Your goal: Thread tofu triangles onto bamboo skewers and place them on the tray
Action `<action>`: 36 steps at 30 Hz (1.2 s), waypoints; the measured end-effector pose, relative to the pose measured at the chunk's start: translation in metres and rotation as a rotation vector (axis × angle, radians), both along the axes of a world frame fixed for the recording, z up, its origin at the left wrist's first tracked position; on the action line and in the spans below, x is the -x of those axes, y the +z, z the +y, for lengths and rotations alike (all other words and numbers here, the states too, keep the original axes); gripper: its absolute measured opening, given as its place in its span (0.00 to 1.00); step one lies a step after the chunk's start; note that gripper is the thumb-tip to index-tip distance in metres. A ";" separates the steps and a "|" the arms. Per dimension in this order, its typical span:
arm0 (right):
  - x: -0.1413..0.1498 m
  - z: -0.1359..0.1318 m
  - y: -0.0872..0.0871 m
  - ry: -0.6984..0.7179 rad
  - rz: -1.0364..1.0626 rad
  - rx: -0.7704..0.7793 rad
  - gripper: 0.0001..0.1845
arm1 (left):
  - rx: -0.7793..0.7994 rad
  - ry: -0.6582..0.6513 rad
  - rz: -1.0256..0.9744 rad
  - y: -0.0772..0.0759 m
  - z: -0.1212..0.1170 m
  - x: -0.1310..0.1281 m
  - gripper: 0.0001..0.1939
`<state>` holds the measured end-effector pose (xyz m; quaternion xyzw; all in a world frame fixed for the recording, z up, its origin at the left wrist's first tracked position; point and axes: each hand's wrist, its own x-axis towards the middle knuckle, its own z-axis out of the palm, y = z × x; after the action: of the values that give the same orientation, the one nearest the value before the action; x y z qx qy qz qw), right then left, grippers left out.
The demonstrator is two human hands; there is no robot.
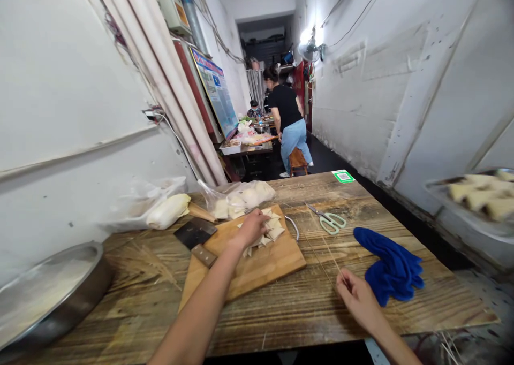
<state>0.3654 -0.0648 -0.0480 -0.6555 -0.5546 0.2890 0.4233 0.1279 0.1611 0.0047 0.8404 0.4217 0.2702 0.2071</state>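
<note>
My left hand (254,229) reaches onto a heap of pale, flat cut pieces (275,229) that look like sliced tofu. Its fingers are bent down and pinched at one of them, though the fingertips are partly hidden. Under the heap lies a wooden cutting board (257,271). Low on the right, my right hand (355,293) is closed on thin bamboo skewers (330,252), which point up and away from me. A cleaver (196,233) with a wooden handle rests across the board's left edge.
Green-handled scissors (331,222) and a blue cloth glove (389,266) lie right of the board. Behind it sit a plastic bag of pale pieces (244,196) and a cabbage (168,211). Loose skewers (146,260) and a metal basin (98,271) are left. A person (289,113) stands beyond the table.
</note>
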 end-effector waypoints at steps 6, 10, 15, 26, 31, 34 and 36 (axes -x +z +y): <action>0.036 -0.001 0.003 0.137 0.265 0.017 0.22 | 0.069 0.020 -0.341 0.000 -0.018 0.003 0.06; 0.057 -0.006 0.000 0.245 0.292 -0.002 0.23 | 0.583 0.139 -0.993 -0.005 -0.055 0.004 0.10; 0.075 -0.011 0.008 0.243 0.137 -0.131 0.17 | 0.970 0.251 -1.504 -0.010 -0.099 0.019 0.08; 0.040 0.015 0.049 0.138 -0.057 -0.332 0.16 | 1.077 0.398 -1.812 -0.008 -0.115 0.041 0.07; 0.057 0.021 0.051 0.459 0.387 -0.216 0.23 | 1.107 0.345 -1.836 -0.009 -0.112 0.039 0.09; 0.069 0.021 0.051 0.541 0.487 -0.230 0.24 | 1.060 0.315 -1.767 -0.012 -0.112 0.040 0.07; 0.075 0.021 0.052 0.539 0.507 -0.214 0.23 | 1.017 0.318 -1.687 -0.014 -0.112 0.040 0.03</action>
<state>0.2902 -0.0441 0.0036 -0.3460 -0.6118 0.4833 0.5219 0.0880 0.0487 -0.0096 0.1189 0.3099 0.5905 0.7356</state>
